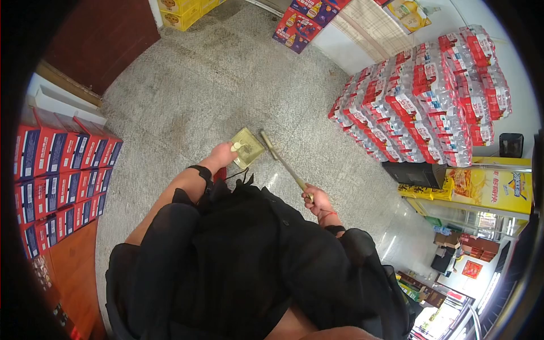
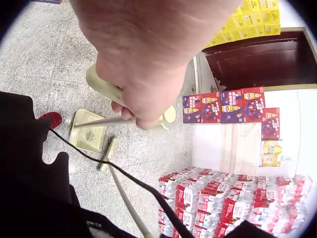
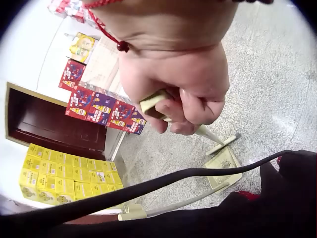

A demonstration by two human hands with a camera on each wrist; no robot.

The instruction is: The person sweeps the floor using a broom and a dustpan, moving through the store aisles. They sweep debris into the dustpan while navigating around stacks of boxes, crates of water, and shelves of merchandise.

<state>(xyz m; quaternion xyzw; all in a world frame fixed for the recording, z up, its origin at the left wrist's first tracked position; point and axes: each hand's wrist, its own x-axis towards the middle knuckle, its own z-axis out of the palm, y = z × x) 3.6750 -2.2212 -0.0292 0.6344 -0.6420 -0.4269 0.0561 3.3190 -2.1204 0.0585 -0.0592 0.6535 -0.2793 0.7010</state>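
Note:
My left hand (image 1: 222, 154) grips the pale yellow-green handle of a long-handled dustpan (image 1: 247, 141). In the left wrist view the fingers curl round this grip (image 2: 106, 89), and the dustpan's pan (image 2: 90, 139) lies on the floor below. My right hand (image 1: 318, 200) holds the pole of a broom (image 1: 292, 174) with a narrow, pale, bar-shaped head. That broom head (image 2: 109, 152) is down at floor level beside the pan's open edge. From the right wrist, the fingers wrap the top end of the pole (image 3: 156, 103), and some dark specks show in the pan (image 3: 223, 166).
Stacked bottle packs (image 1: 408, 102) stand to the right, and red and blue cartons (image 1: 62, 170) to the left. Purple-red boxes (image 1: 303, 25) and yellow boxes (image 1: 180, 14) are at the far wall. A red shoe (image 2: 51, 120) is close to the pan. A black cord (image 2: 133, 184) hangs across the left wrist view.

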